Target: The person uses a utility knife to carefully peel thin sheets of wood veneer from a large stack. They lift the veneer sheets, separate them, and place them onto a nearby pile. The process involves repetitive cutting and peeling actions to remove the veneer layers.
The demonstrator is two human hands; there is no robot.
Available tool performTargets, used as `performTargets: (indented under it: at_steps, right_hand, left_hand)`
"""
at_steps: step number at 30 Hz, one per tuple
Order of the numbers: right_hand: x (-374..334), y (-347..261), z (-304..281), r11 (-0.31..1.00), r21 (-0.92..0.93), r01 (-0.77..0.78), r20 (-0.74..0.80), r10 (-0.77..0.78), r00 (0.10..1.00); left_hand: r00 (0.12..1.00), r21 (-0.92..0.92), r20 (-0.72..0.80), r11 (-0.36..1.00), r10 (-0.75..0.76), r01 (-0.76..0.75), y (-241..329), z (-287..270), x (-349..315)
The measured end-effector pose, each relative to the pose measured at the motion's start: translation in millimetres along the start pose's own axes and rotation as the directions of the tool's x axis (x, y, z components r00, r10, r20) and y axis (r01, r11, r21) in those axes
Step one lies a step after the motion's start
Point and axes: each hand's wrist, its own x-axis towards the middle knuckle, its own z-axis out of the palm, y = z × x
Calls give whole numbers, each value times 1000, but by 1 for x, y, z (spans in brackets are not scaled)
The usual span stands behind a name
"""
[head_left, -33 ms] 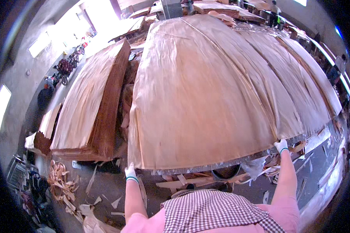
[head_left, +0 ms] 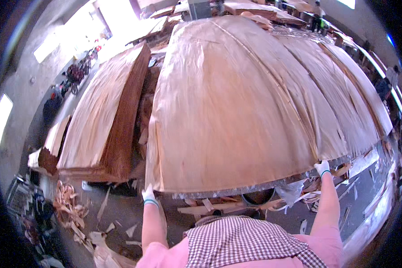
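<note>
A wide, thin sheet of pale wood veneer (head_left: pixel 228 111) lies spread over the table in front of me. At its near left corner, my left hand (head_left: pixel 148 195), in a white glove with a green cuff, pinches the edge. My right hand (head_left: pixel 321 167), gloved the same way, is closed on the near edge farther right, beside a long seam (head_left: pixel 279 82) between sheets. Both arms reach forward, well apart. The fingertips are partly hidden at the edge. More veneer sheets (head_left: pixel 344 98) lie overlapping to the right.
A thick veneer stack (head_left: pixel 105 111) stands left, across a narrow gap. Veneer scraps (head_left: pixel 69 207) litter the floor, and a dark round container (head_left: pixel 258 196) sits under the table's near edge. Parked motorbikes (head_left: pixel 76 71) line the left wall. A person (head_left: pixel 317 18) stands far right.
</note>
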Motion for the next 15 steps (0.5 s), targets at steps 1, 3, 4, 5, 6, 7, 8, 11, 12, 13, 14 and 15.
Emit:
performTargets:
  at_steps: [1,3,4,5,6,7,8,11,12,13,14,15]
  right_hand:
    - [-5,13,-13,1000,-23,-12,-51,11,999]
    - [-8,25,-18,998,-58,10,-87,-15,996]
    - [14,21,0,999,21,36,0,-36,999]
    - [11,75,-26,989,150,-3,-92,17,996]
    - [18,49,-2,995,94,44,-49,-40,998]
    - [3,69,-16,1000,-30,-7,-96,4,995]
    - [10,63,-9,999,-34,32,-108,-35,993]
    - [27,56,8,997,-25,69,-109,-72,991]
    - [18,41,9,999,2,45,-58,-45,997]
    - [10,34,5,1000,28,11,-21,-11,1000]
    - [11,44,-4,1000,10,5,-55,-4,998]
    - [17,65,-14,1000,-9,-11,-104,10,995]
  left_hand:
    - [994,-120,94,990,-57,68,1,34,-9]
    - [995,-361,88,929,-53,81,-1,63,-23]
    - [914,-495,403,850,40,181,12,1,1]
    - [989,-396,-4,909,-147,134,-5,80,-14]
    - [993,-354,-51,932,-103,78,5,38,-13]
    - [937,-256,-312,964,-158,77,7,102,-47]
    - [906,-106,-418,994,-74,32,13,74,-37]
    - [788,228,-606,973,107,44,15,39,-20]
    - [759,269,-640,960,119,77,15,45,-29]
    - [740,308,-660,945,130,108,17,56,-33]
    - [796,389,-569,921,208,38,16,68,-34]
    - [813,464,-521,886,259,14,14,88,-33]
